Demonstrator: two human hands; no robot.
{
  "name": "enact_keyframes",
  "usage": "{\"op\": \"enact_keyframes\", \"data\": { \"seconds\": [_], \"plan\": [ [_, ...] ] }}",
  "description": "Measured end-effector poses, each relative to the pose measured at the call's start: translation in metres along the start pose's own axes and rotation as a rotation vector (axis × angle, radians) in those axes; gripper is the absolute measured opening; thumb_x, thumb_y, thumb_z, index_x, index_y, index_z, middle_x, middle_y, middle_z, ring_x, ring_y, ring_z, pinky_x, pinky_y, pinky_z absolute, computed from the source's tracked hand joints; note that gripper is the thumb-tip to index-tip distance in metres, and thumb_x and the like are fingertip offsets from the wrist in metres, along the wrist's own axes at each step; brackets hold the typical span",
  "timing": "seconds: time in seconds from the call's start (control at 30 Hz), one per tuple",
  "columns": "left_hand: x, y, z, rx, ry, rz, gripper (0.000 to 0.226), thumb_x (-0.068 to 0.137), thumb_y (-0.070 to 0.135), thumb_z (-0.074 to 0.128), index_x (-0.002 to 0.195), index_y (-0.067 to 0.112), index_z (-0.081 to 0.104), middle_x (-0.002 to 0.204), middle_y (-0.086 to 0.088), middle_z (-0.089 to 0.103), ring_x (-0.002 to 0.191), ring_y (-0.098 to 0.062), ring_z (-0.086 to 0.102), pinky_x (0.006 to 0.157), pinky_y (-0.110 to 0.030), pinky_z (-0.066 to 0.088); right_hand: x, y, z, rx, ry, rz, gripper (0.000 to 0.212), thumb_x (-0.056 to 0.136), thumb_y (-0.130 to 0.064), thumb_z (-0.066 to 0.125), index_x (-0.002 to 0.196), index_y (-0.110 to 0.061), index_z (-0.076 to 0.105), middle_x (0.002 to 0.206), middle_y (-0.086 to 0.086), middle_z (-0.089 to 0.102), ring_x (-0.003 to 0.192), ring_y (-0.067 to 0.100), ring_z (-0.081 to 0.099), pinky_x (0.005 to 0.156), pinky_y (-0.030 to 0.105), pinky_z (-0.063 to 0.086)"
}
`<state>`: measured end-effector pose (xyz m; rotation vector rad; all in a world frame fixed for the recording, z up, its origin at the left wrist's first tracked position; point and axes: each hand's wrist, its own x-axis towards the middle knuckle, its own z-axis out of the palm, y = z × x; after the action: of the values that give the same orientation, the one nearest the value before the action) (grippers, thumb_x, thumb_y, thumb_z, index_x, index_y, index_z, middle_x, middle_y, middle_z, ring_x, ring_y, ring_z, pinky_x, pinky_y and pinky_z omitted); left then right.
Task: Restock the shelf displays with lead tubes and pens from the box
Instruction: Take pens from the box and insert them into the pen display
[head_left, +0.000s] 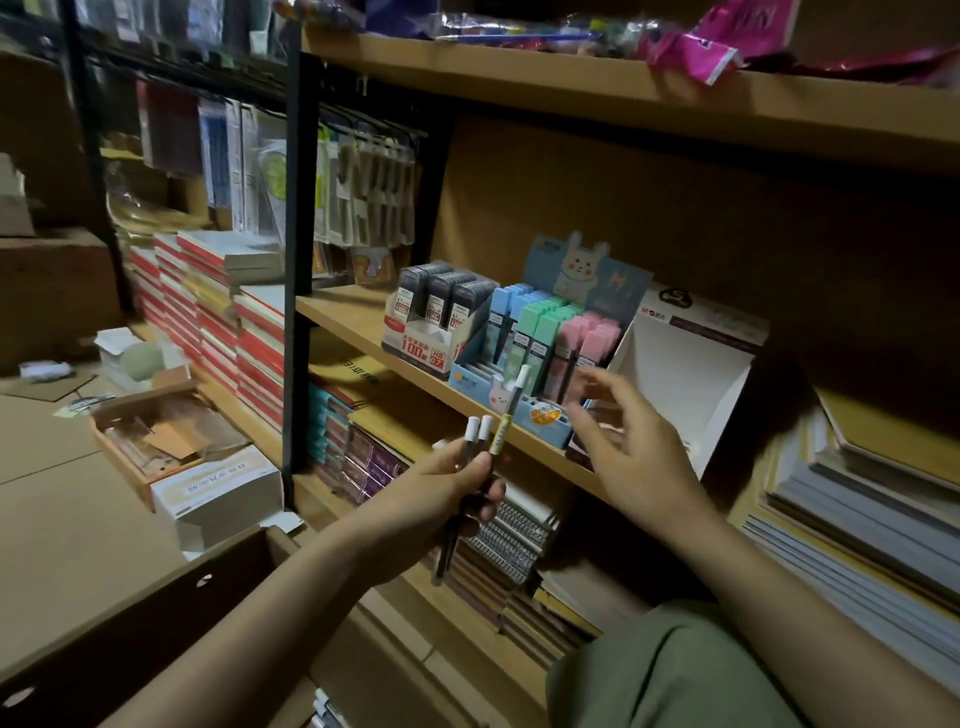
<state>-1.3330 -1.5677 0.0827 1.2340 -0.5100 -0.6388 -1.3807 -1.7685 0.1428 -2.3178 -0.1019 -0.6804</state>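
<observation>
My left hand (441, 488) is closed around a small bunch of dark pens (480, 452) with white caps, held upright in front of the middle shelf (353, 317). One white-capped pen stands higher than the others, against the blue bunny display (524, 410). My right hand (623, 441) hovers just right of the pens, fingers spread, holding nothing. On the shelf stand a display of dark lead tubes (441, 306), the bunny display with blue, green and pink lead cases (550, 332), and a white cardboard display box (680, 379) with no stock visible inside.
A brown cardboard box (130, 618) sits low at the left. Stacked notebooks (228, 332) fill the left rack, paper stacks (862, 519) lie at the right, spiral pads (514, 540) sit on the lower shelf. Packets hang above. Small boxes (213, 493) rest on the floor cartons.
</observation>
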Motion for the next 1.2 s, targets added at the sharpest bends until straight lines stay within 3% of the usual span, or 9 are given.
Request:
{"op": "enact_keyframes", "data": {
  "seconds": [0.13,0.33,0.4,0.57,0.67,0.73,0.8,0.93,1.2],
  "plan": [
    [0.002,0.001,0.004,-0.001,-0.072,-0.010,0.021,0.100,0.033,0.045,0.113,0.022,0.058,0.084,0.001,0.059,0.071,-0.009,0.053,0.062,-0.023,0.038,0.014,-0.031,0.012,0.277,-0.087,0.083,0.035,0.091,-0.024,0.066,0.123,-0.030,0.056,0.103,-0.010,0.065,0.083,0.003,0.070,0.063,0.017,0.056],
    [0.004,0.002,0.001,-0.017,0.002,-0.007,0.022,0.097,0.039,0.049,0.116,0.043,0.061,0.111,-0.008,0.065,0.095,-0.022,0.065,0.072,-0.030,0.054,0.033,-0.045,-0.012,0.211,-0.074,0.038,0.025,0.085,-0.010,0.071,0.108,-0.019,0.066,0.093,0.001,0.069,0.077,0.010,0.072,0.066,0.022,0.059],
    [0.006,0.002,-0.001,0.074,0.109,0.032,0.023,0.100,0.040,0.045,0.107,0.054,0.060,0.104,-0.009,0.060,0.083,-0.018,0.061,0.064,-0.026,0.051,0.052,-0.046,-0.044,0.055,0.045,-0.042,0.029,0.083,-0.014,0.074,0.110,-0.021,0.067,0.095,-0.003,0.069,0.077,0.007,0.071,0.069,0.022,0.058],
    [0.016,-0.002,0.001,0.008,0.141,-0.038,0.020,0.102,0.025,0.043,0.122,0.025,0.050,0.086,-0.004,0.050,0.063,-0.010,0.042,0.056,-0.023,0.038,0.080,-0.028,-0.088,-0.451,0.229,-0.145,0.033,0.081,-0.018,0.077,0.113,-0.018,0.067,0.102,-0.001,0.068,0.092,0.014,0.066,0.074,0.017,0.049],
    [0.018,-0.002,0.006,0.011,0.104,-0.072,0.036,0.097,0.009,0.049,0.128,0.028,0.049,0.098,-0.006,0.055,0.077,-0.014,0.050,0.063,-0.024,0.041,0.083,-0.006,-0.076,-0.442,0.244,-0.125,0.031,0.083,-0.016,0.076,0.111,-0.013,0.065,0.102,0.002,0.068,0.093,0.015,0.065,0.077,0.021,0.053],
    [0.016,-0.002,0.005,0.027,0.083,-0.084,0.042,0.095,0.009,0.053,0.134,0.024,0.047,0.111,-0.008,0.059,0.090,-0.017,0.054,0.069,-0.024,0.046,0.087,0.005,-0.067,-0.392,0.293,-0.111,0.028,0.082,-0.015,0.076,0.108,-0.015,0.064,0.095,-0.002,0.065,0.084,0.009,0.063,0.068,0.005,0.046],
    [0.014,-0.002,0.002,-0.070,0.044,-0.093,0.043,0.094,0.010,0.056,0.134,0.019,0.045,0.104,-0.009,0.064,0.078,-0.014,0.058,0.065,-0.025,0.047,0.090,0.011,-0.061,-0.363,0.306,-0.103,0.028,0.082,-0.013,0.076,0.108,-0.016,0.063,0.092,-0.005,0.063,0.079,0.003,0.060,0.066,0.004,0.047],
    [0.010,0.000,-0.004,-0.059,0.084,-0.062,0.028,0.100,0.012,0.046,0.126,0.022,0.050,0.084,-0.002,0.069,0.060,-0.008,0.053,0.056,-0.023,0.045,0.094,0.019,-0.054,-0.309,0.281,-0.079,0.026,0.084,-0.012,0.074,0.108,-0.015,0.064,0.097,-0.001,0.065,0.087,0.012,0.065,0.076,0.026,0.057],
    [0.011,0.003,0.001,-0.010,0.119,-0.057,0.023,0.102,0.013,0.041,0.123,0.019,0.051,0.086,-0.003,0.061,0.060,-0.009,0.048,0.056,-0.022,0.041,0.098,0.025,-0.054,-0.305,0.305,-0.058,0.026,0.086,-0.013,0.073,0.110,-0.015,0.065,0.097,-0.004,0.064,0.083,0.007,0.062,0.067,0.009,0.047]
  ]
}}
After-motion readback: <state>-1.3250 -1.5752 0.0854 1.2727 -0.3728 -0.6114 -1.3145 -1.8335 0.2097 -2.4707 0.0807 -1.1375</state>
